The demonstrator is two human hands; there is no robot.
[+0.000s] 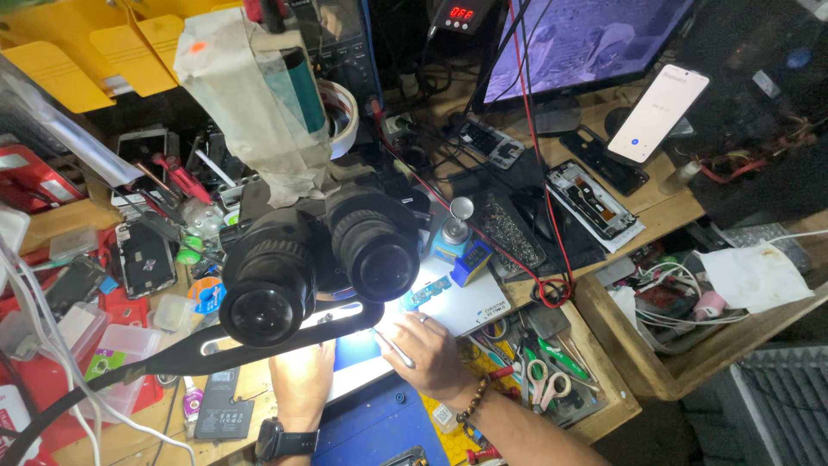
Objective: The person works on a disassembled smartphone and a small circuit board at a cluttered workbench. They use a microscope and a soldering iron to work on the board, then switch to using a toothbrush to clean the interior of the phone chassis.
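Carefully: tweezers over a small board under the scope

Right hand [427, 349] pinches thin metal tweezers [397, 349], fingers closed on them, tip near the blue circuit strip [427, 292] on the lit white pad [466, 306], table centre. Left hand [302, 380] lies curled beside the pad; whether it holds anything, can't tell, as the microscope [319, 259] hides it. Risk, imo: a slip could scratch or flick the strip into clutter w/ scissors [543, 380]. Blue-white bottle [453, 237] behind could tip. Yellow bins [95, 52] top-left; 1 red-digit display [461, 14] top centre; white phone [660, 112] leaning right.
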